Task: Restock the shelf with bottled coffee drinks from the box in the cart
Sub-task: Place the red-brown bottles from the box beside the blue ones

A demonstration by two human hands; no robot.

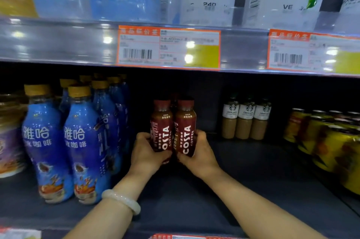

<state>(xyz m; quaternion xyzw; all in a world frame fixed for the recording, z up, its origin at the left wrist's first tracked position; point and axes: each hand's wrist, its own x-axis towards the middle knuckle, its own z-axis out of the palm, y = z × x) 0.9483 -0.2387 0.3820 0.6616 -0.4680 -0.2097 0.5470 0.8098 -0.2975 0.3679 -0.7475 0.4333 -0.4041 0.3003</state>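
Two dark red Costa coffee bottles (173, 127) with red caps stand upright, touching, mid-shelf (243, 176). The left hand (146, 151) grips the left bottle; the right hand (198, 151) grips the right.

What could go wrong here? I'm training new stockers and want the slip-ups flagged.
Each hand holds one Costa bottle, left hand on the left bottle and right hand on the right bottle, gripped low, so a tall bottle might tip as it is pushed back. The blue bottles stand close to the left forearm and could be knocked. The pair may end up off-line with the Starbucks bottles.
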